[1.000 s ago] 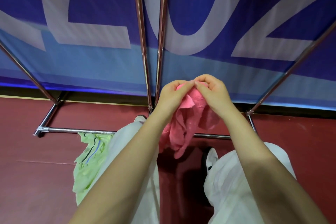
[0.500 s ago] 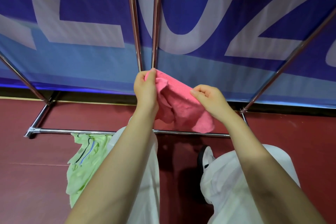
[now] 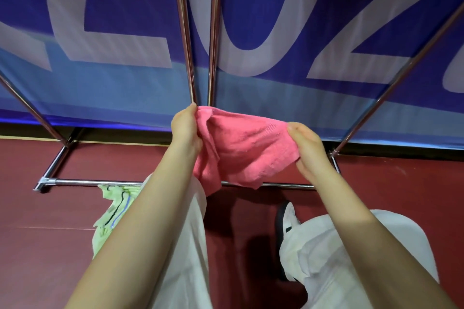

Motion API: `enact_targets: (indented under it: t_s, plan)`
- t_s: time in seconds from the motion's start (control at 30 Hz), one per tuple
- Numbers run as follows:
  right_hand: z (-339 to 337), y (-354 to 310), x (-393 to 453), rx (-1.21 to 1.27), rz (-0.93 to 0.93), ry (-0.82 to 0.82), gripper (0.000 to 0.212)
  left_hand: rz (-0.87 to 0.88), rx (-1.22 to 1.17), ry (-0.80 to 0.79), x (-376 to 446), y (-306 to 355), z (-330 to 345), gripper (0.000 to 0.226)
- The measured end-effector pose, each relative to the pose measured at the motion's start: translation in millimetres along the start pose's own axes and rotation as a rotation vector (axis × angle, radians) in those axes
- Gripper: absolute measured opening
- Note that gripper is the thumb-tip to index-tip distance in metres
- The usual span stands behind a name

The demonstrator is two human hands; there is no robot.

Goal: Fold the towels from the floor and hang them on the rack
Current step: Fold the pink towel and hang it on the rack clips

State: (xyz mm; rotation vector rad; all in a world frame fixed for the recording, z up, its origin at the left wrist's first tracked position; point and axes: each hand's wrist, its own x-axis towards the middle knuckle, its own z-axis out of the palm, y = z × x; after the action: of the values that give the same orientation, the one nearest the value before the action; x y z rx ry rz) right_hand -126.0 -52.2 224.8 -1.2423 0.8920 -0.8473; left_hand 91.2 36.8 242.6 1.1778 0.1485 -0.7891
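Observation:
A pink towel (image 3: 241, 148) hangs stretched between my two hands in front of the chrome rack (image 3: 190, 52). My left hand (image 3: 185, 128) pinches its upper left corner close to the rack's two upright bars. My right hand (image 3: 306, 145) grips the towel's right edge, slightly lower. The towel's lower part droops in folds over the rack's bottom bar (image 3: 80, 181). A light green towel (image 3: 113, 216) lies crumpled on the red floor at the left, partly hidden behind my left arm and leg.
A blue banner (image 3: 113, 32) with large white letters stands right behind the rack. Slanted chrome bars (image 3: 391, 88) run out at both sides. My white trousers (image 3: 326, 258) and one shoe (image 3: 288, 216) are on the red floor below.
My hands were together at the bunched pink towel a second ago. They have since moved apart, left hand up and left, right hand to the right, spreading the towel out.

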Motion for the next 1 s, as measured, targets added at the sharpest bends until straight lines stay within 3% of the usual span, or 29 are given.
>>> enact_targets:
  t_s: [0.1, 0.27, 0.4, 0.57, 0.7, 0.9, 1.0]
  plan:
    - [4, -7, -4, 0.303, 0.092, 0.048, 0.021, -0.065, -0.028, -0.029, -8, -4, 6, 0.015]
    - [9, -24, -9, 0.435, 0.113, 0.035, 0.017, -0.131, 0.061, -0.193, -13, -15, 14, 0.025]
    - [17, -36, -16, 0.515, 0.094, -0.106, 0.015, -0.126, 0.08, -0.264, -21, -27, 19, 0.035]
    - [23, -43, -16, 0.282, 0.023, -0.172, 0.018, -0.116, 0.003, -0.282, -25, -42, 27, 0.034]
    - [28, -37, -13, -0.093, -0.134, -0.146, 0.025, -0.101, 0.011, -0.286, -34, -50, 31, 0.032]
    - [26, -36, -8, -0.373, -0.334, -0.067, 0.02, 0.036, 0.116, -0.193, -45, -61, 37, 0.011]
    - [26, -36, -3, -0.466, -0.417, -0.035, 0.02, 0.061, 0.06, -0.212, -52, -66, 40, 0.015]
